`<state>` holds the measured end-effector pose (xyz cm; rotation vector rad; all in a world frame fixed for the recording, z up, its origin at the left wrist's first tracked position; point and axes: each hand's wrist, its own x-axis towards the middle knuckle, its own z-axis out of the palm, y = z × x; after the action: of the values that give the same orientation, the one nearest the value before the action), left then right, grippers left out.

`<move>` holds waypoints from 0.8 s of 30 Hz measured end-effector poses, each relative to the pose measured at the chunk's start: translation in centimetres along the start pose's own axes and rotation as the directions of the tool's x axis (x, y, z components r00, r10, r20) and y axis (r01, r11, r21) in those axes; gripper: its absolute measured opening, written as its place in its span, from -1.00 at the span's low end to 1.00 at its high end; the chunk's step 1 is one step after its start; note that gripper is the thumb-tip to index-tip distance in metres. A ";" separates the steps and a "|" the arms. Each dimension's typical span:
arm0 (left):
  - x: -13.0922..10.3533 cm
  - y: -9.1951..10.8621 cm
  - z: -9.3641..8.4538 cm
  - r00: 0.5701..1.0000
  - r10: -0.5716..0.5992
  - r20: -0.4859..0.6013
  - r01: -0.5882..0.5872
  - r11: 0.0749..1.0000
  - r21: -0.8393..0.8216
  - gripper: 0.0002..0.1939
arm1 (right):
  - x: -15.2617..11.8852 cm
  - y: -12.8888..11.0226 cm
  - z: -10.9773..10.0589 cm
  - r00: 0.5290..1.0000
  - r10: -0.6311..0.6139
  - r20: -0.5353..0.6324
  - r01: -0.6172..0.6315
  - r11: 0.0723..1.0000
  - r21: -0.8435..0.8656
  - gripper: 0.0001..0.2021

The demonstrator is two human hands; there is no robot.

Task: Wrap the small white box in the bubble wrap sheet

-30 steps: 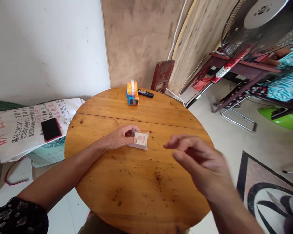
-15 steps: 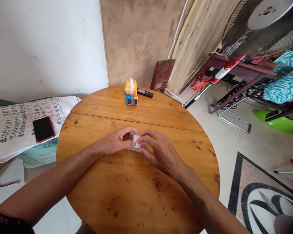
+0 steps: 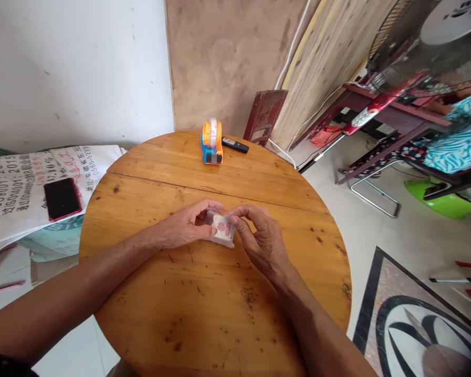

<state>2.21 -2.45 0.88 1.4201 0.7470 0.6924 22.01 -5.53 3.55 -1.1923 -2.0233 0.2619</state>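
Near the middle of the round wooden table (image 3: pixel 157 293) is a small clear plastic packet (image 3: pixel 223 226) with something white and red print inside. My left hand (image 3: pixel 184 225) grips its left side, the thumb on the near face and the fingers curled behind. At the packet's upper right corner, my right hand (image 3: pixel 259 233) pinches the plastic edge between thumb and forefinger. The packet's left end is partly hidden by my left thumb and fingers.
An orange and blue tape dispenser (image 3: pixel 212 141) and a black remote-like device (image 3: pixel 235 145) sit at the far edge. A phone (image 3: pixel 63 199) lies on white sacking at left. A chair (image 3: pixel 266 115), a standing fan (image 3: pixel 427 57) and a seated person (image 3: pixel 455 139) are to the right.
My right hand's fingers have drawn off the packet's face to its upper right corner, and more of the red print shows. The view has shifted slightly.
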 end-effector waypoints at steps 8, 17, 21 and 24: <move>0.1 0.0 -0.2 1.000 -0.012 0.029 0.011 0.999 0.039 -0.60 | -0.5 -0.4 0.3 0.999 -0.052 0.000 0.052 0.997 -0.048 -0.91; 0.1 0.2 -0.1 0.998 0.024 0.057 -0.022 0.999 -0.034 -0.68 | -1.1 -0.7 1.1 0.982 -0.176 -0.066 0.163 0.972 -0.169 -0.90; 0.1 0.1 -0.2 0.997 0.023 0.074 -0.020 0.999 -0.046 -0.68 | -1.3 -0.4 1.2 0.975 -0.214 -0.055 0.196 0.954 -0.225 -0.86; 0.2 -0.1 -0.2 0.998 0.023 0.062 -0.021 0.999 -0.032 -0.67 | -1.4 -0.3 1.3 0.974 -0.219 -0.054 0.199 0.946 -0.255 -0.86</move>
<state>2.12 -2.17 0.75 1.4171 0.6707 0.6711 21.31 -6.58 2.08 -1.1035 -2.1350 -0.1478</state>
